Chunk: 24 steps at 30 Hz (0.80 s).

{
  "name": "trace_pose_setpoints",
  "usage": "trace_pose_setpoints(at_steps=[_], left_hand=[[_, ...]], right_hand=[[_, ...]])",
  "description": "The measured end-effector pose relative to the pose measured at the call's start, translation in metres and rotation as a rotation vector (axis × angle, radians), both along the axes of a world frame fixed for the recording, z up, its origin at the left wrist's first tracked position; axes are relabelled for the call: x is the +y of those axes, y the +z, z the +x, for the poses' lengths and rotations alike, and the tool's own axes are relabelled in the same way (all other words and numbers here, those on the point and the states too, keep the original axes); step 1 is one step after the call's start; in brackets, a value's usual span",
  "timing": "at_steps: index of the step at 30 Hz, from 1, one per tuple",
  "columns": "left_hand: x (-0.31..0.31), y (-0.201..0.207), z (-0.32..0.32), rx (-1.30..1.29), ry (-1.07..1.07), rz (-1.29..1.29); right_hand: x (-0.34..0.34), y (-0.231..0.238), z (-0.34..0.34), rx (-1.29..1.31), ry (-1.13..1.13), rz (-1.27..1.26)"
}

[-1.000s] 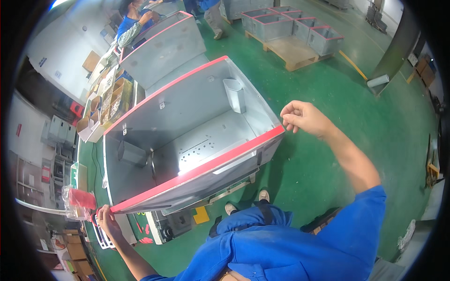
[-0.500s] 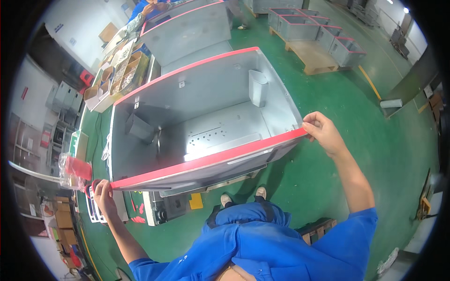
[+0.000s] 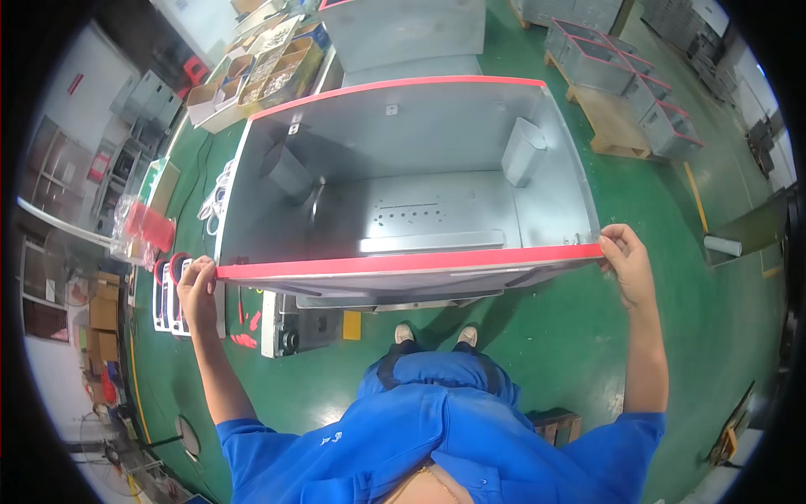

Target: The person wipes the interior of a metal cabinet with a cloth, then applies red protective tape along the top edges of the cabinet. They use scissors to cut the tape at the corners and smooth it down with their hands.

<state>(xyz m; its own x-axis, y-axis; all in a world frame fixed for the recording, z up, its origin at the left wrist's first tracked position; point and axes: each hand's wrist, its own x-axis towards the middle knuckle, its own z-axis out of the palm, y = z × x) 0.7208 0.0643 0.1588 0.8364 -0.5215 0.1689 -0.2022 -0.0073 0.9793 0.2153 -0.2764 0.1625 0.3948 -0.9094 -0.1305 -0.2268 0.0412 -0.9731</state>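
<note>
Grey metal box (image 3: pixel 453 139), open top, approx. level, in front of person, wide side toward the body; support under it mostly hidden. Red strip (image 3: pixel 411 261) runs along near rim, corner to corner; far rim has red edging too.

L hand (image 3: pixel 198 287) at box's near-L corner, thumb + fingers closed on L end of strip. R hand (image 3: pixel 626 262) at near-R corner, thumb + fingertips pinching R end of strip. Can't tell if either one grips the metal rim as well. Both forearms reach fwd, one each side of box, sleeves blue.

In box: pale tapered bracket (image 3: pixel 525 151) on R end wall, matching bracket (image 3: pixel 285 175) near L end; row of holes (image 3: pixel 409 213) in the bottom panel, approx. mid.

L of box: red roll (image 3: pixel 149 227) in clear plastic, well apart from near-L corner; white cable bundle (image 3: pixel 217 197) just beside L wall. Below near edge, L part: grey machine (image 3: pixel 315 323) w/ round dark knob, yellow piece (image 3: pixel 352 325) beside it, red scraps (image 3: pixel 244 340) on green floor (image 3: pixel 571 361).

Beyond far-L corner: cardboard bins (image 3: pixel 281 76) w/ small parts. Far R: wooden pallet (image 3: pixel 609 122), red-rimmed grey boxes (image 3: pixel 663 126) along its far + R edges.
</note>
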Motion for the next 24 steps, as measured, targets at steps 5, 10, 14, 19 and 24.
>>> trace_pose_setpoints(at_steps=[5,10,14,19,24], left_hand=[[-0.0017,0.0004,-0.0047,0.015,-0.003,-0.024],[-0.0022,0.0003,-0.0062,0.020,-0.027,-0.028],[-0.0032,0.0005,-0.0075,0.015,-0.017,-0.034],[-0.0021,-0.0027,-0.0053,0.026,-0.024,-0.037],[-0.0006,-0.0071,-0.0033,0.010,0.015,-0.042]], right_hand=[[0.0006,-0.0014,0.0007,-0.022,-0.006,-0.004],[0.0020,-0.0002,0.0017,-0.015,-0.004,-0.013],[0.0036,0.0006,0.0028,-0.031,-0.007,-0.019],[0.0059,0.0000,0.0033,-0.019,-0.026,-0.062],[0.0095,-0.0038,0.0045,0.020,-0.109,-0.225]])
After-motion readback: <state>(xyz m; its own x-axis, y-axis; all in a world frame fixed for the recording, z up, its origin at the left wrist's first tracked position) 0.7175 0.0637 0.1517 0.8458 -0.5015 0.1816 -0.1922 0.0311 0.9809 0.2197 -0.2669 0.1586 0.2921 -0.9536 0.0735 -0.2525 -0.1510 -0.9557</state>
